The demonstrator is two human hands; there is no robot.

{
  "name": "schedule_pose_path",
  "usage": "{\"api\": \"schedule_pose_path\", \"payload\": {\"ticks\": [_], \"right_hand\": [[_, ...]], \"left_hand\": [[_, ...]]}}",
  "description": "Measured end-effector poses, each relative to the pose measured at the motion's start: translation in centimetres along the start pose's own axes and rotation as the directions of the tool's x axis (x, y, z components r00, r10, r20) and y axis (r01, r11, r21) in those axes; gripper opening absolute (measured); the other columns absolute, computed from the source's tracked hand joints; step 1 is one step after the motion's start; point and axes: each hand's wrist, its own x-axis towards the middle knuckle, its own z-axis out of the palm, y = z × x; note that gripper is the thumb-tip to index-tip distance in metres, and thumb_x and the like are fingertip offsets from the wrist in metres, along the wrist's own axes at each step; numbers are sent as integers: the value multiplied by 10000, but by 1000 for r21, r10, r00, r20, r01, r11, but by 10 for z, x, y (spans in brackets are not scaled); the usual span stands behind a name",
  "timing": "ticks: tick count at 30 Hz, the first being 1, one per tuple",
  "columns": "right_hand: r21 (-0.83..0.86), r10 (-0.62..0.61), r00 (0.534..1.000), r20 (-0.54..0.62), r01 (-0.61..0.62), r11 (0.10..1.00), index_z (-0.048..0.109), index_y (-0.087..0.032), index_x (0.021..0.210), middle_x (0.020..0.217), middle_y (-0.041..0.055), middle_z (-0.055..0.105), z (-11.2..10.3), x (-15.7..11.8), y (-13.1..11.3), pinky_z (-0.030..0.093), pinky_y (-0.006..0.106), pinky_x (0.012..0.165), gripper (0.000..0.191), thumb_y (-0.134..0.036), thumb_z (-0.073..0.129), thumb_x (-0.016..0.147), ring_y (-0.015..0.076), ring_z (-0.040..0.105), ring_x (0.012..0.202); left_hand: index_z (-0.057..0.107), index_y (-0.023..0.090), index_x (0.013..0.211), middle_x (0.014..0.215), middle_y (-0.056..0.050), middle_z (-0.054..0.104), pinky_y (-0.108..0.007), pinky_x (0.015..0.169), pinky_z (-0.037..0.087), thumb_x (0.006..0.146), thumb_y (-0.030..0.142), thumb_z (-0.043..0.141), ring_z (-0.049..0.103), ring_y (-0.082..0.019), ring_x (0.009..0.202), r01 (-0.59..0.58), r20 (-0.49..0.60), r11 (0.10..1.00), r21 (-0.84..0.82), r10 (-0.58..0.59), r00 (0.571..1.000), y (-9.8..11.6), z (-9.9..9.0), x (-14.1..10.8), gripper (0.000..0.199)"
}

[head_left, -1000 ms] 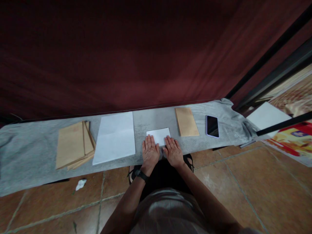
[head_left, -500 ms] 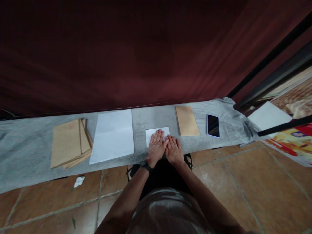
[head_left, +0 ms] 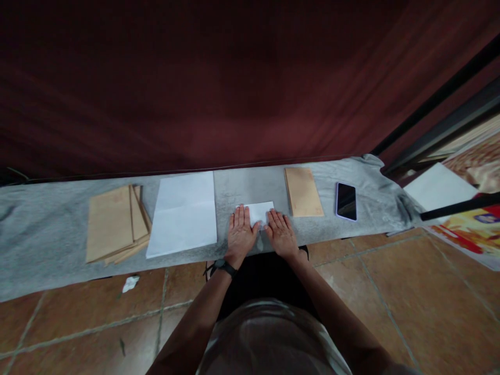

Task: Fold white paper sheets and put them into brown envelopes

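A small folded white paper lies on the grey cloth-covered bench, between and partly under my hands. My left hand rests flat on its left side, fingers stretched out, a dark watch on the wrist. Flat on the right side lies my right hand, its fingers also extended. Left of them is a stack of large white sheets. To the right of my hands lies a brown envelope stack.
More brown envelopes lie fanned at the left. A phone sits towards the right end. Beyond the bench hangs a dark red curtain. White scrap lies on the tiled floor. A black metal frame stands at the right.
My hands have moved apart; the left one slid from the middle of the small paper to its left side. More of the paper's middle shows between them.
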Motion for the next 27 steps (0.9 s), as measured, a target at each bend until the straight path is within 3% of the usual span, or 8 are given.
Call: {"api": "schedule_pose_path", "payload": {"ticks": [13,17,23,27], "right_hand": [[-15,34,999,-31,-34,999,383,-73,1540,1584,162,399,11,48,9,271,495,1202,556,-362,296,1072,303,384,1460],[7,41,997,-65,-41,999,311,-88,1573,1596,173,375,8,39,0,255,536,1206,568,-347,300,1068,300,345,1483],[25,-58,998,-14,58,998,272,-105,1588,1597,145,383,6,7,-21,255,462,1226,579,-365,315,1073,243,342,1491],[14,-43,999,-34,43,999,290,-118,1585,1586,150,398,7,-1,-18,257,479,1221,589,-402,332,1070,259,357,1483]], "left_hand": [[312,51,1551,1629,-227,277,-507,1240,203,947,607,473,229,-327,1533,-4,13,1000,7,4,1000,1,-2,-1,837],[304,60,1557,1627,-224,285,-522,1239,189,947,599,466,227,-328,1534,5,17,1000,23,-6,1000,2,-1,0,830],[242,67,1582,1654,-204,219,-535,1246,148,949,404,486,150,-316,1553,8,88,999,31,-11,996,3,-4,0,757],[262,49,1571,1650,-232,205,-546,1246,134,945,470,505,146,-337,1551,14,89,999,31,-17,996,5,-6,0,793]]}}
